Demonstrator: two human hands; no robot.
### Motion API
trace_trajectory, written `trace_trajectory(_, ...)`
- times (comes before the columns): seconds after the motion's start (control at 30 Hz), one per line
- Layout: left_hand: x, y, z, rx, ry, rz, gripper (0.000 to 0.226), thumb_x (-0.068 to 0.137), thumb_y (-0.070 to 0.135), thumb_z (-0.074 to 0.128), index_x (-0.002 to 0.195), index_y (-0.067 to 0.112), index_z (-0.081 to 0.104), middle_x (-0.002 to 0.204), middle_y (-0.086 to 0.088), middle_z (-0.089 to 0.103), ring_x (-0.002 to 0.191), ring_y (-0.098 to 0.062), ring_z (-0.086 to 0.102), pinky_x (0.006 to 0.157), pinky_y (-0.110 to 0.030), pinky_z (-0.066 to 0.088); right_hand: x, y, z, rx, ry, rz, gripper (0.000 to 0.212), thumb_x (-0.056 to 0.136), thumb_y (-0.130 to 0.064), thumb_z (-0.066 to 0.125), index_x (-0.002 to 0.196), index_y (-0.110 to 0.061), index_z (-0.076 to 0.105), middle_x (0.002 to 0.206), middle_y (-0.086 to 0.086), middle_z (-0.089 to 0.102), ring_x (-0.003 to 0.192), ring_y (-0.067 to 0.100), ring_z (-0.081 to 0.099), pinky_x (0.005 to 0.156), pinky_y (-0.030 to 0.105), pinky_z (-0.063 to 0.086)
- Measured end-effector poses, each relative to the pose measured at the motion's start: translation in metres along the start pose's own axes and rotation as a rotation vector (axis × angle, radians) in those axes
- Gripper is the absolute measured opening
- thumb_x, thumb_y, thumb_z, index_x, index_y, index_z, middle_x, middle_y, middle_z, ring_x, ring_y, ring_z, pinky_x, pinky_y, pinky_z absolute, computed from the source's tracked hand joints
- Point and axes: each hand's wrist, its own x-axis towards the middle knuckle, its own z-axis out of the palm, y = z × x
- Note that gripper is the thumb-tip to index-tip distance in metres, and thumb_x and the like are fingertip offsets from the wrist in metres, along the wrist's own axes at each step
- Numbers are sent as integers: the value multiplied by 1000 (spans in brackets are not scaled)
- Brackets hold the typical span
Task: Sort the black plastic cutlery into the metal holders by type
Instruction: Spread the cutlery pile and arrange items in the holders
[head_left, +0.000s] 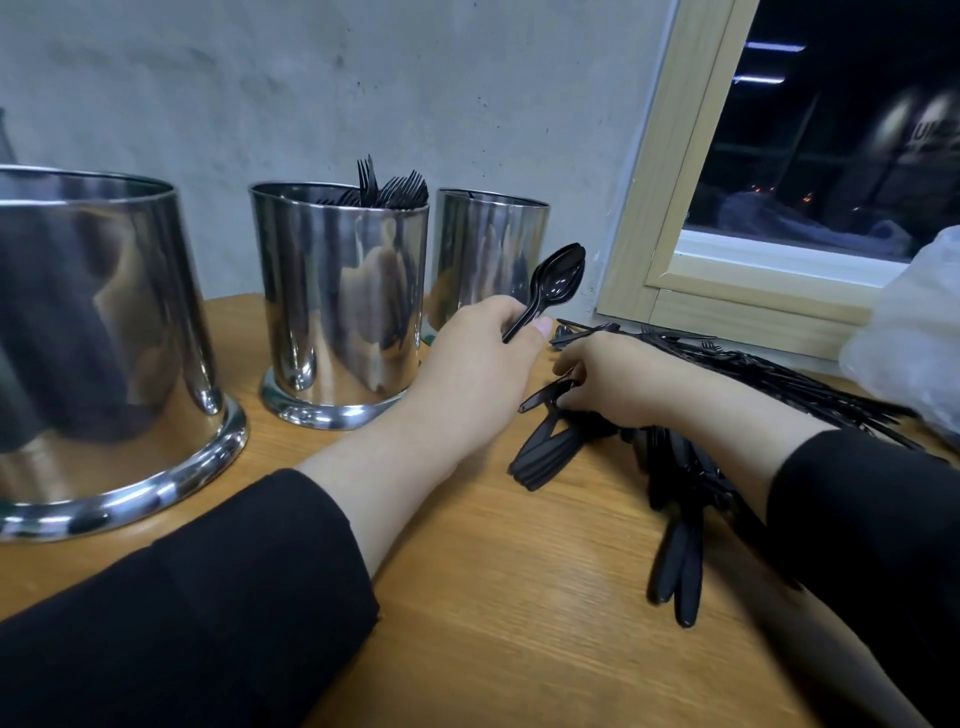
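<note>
My left hand (480, 358) grips the handles of a few stacked black spoons (558, 278), bowls raised in front of the right metal holder (488, 249). My right hand (613, 379) reaches into the pile of black cutlery (691, 467) on the wooden table (493, 597) and pinches a black piece (543, 397) at the pile's left edge. The middle holder (337, 301) has several black forks (392, 189) sticking out of it. A large holder (98, 332) stands at the left; its contents are hidden.
A grey wall runs behind the holders. A wooden window frame (670, 208) stands at the right, with a crumpled clear plastic bag (914, 343) beside it at the table's right edge.
</note>
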Motion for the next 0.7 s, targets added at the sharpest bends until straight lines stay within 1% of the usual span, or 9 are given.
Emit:
trace_trajectory(0.13, 1, -1, -2, 6, 12, 27, 28, 105, 36, 54, 99, 12, 66, 83, -6, 66, 69, -13, 51, 55, -16, 36, 0, 6, -1, 196, 63, -19, 31, 90, -23, 73, 121, -20, 70, 116, -1, 70, 103, 19, 65, 85, 27, 47)
trace_trajectory(0.23, 3, -1, -4, 8, 42, 38, 29, 106, 33, 54, 96, 8, 66, 76, -8, 61, 66, -14, 48, 53, -19, 33, -7, 13, -9, 448, 176, -17, 15, 90, -19, 73, 105, -21, 76, 94, -4, 76, 84, 14, 68, 71, 23, 48)
trace_trajectory(0.3, 3, -1, -5, 44, 54, 37, 29, 106, 34, 52, 94, 11, 65, 69, 2, 56, 63, -12, 48, 54, -24, 34, -17, 17, -18, 627, 255, -13, 7, 92, -18, 72, 95, -22, 77, 73, -9, 74, 64, 11, 61, 57, 20, 46)
trace_trajectory(0.33, 2, -1, -5, 65, 54, 33, 28, 106, 35, 52, 93, 14, 65, 68, 5, 55, 63, -11, 49, 55, -26, 33, -23, 19, -22, 683, 295, -17, 6, 93, -18, 71, 92, -21, 76, 68, -10, 72, 61, 12, 56, 56, 22, 45)
trace_trajectory(0.4, 2, -2, -5, 78, 54, 23, 27, 106, 36, 51, 91, 18, 64, 68, 5, 57, 66, -15, 54, 57, -29, 36, -34, 22, -27, 748, 362, -33, 6, 93, -19, 72, 92, -22, 76, 72, -11, 73, 63, 15, 56, 62, 28, 48)
trace_trajectory(0.47, 2, -4, -5, 88, 48, 10, 26, 106, 36, 51, 89, 21, 64, 69, 5, 60, 70, -17, 58, 58, -31, 37, -44, 22, -28, 817, 403, -61, 5, 92, -20, 73, 94, -23, 76, 84, -6, 77, 71, 17, 63, 74, 36, 54)
trace_trajectory(0.53, 1, -4, -5, 112, 27, 2, 24, 106, 37, 51, 92, 22, 64, 73, 6, 62, 73, -15, 59, 59, -29, 37, -52, 22, -23, 874, 427, -90, 5, 91, -20, 74, 95, -23, 76, 87, -3, 77, 76, 11, 67, 81, 34, 56)
trace_trajectory(0.63, 0, -3, -3, 75, -58, -4, 23, 106, 36, 53, 93, 20, 63, 73, 3, 62, 69, -21, 65, 56, -27, 44, -62, 21, -15, 908, 458, -132, 6, 91, -18, 74, 94, -23, 75, 84, -5, 77, 73, 5, 68, 75, 24, 54)
trace_trajectory(0.7, -4, -1, 0, -19, -159, -53, 22, 105, 37, 53, 96, 21, 64, 66, -4, 63, 58, -26, 69, 52, -27, 53, -64, 19, -10, 913, 488, -150, 7, 92, -17, 73, 94, -23, 75, 85, -5, 77, 77, 9, 71, 75, 24, 55)
